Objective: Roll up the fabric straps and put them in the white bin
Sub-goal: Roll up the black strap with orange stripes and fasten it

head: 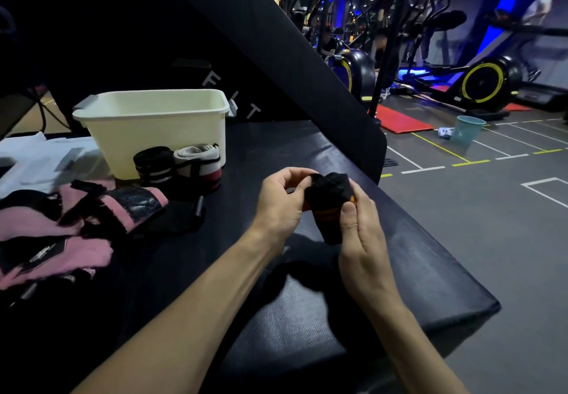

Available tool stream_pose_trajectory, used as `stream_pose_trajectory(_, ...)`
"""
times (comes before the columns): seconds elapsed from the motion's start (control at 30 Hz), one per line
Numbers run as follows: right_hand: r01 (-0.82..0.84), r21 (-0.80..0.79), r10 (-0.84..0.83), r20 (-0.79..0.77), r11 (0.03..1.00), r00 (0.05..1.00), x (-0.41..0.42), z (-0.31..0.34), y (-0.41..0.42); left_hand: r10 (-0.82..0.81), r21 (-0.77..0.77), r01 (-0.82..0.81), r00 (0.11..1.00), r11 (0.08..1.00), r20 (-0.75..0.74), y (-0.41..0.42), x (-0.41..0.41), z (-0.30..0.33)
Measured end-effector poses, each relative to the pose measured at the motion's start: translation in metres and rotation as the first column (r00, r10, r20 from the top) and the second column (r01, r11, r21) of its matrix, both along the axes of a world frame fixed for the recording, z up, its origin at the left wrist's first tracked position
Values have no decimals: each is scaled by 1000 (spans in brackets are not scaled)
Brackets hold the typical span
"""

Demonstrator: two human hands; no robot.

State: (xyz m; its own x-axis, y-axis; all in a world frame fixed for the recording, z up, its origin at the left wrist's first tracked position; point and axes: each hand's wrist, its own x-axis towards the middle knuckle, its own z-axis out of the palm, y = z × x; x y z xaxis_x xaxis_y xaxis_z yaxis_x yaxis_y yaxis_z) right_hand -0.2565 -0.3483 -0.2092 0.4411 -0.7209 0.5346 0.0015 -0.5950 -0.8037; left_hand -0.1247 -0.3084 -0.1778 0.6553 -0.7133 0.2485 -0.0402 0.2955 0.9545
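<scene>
Both sets of fingers (pixel 347 212) are clamped on a black strap (pixel 327 209) with orange stripes, the left hand (pixel 279 203) pinching its top edge and the right hand (pixel 359 227) gripping the side, likely to keep the roll tight. It is held above the table (pixel 399 255). The white bin (pixel 153 126) stands well apart at the left, two rolls (pixel 178 164) just before it, pink straps (pixel 61 233) nearer. Behind, letters read "FIT", perhaps partial.

Black padded bench (pixel 353 286) filling foreground. Teal plastic cup (pixel 467 131) standing on gym floor well right of bench, small white packet (pixel 444 132) lying just beside cup. Red mat (pixel 399 121) lying between bench and cup. Yellow-rimmed exercise machine (pixel 484 83) sitting beyond cup.
</scene>
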Motion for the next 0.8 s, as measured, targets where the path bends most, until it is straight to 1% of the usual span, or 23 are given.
stream_pose_trajectory(0.17,48,-55,-50,-27,997,998,3,2,-6,12,-5,-12,999,1000,-51,0,0,-1)
stream_pose_trajectory(0.37,87,-105,-82,53,991,995,-5,5,-9,-20,-45,18,999,999,-48,3,0,2)
stream_pose_trajectory(0.43,111,-132,-105,55,985,993,-6,5,-6,-33,-52,30,998,998,-52,3,0,2)
stream_pose_trajectory(0.5,163,-188,-161,29,969,987,-4,3,-1,-32,-45,30,999,999,-41,1,-3,1)
stream_pose_trajectory(0.57,195,-204,-201,-7,959,980,-1,1,5,-13,-39,12,999,999,-29,-2,-6,-1)
stream_pose_trajectory(0.67,183,-232,-205,-72,955,976,6,-3,10,8,-36,-10,998,999,-56,-6,-6,-3)
stream_pose_trajectory(0.8,186,-311,-241,-149,932,959,7,-5,8,-9,-53,5,998,999,-69,-5,-5,-4)
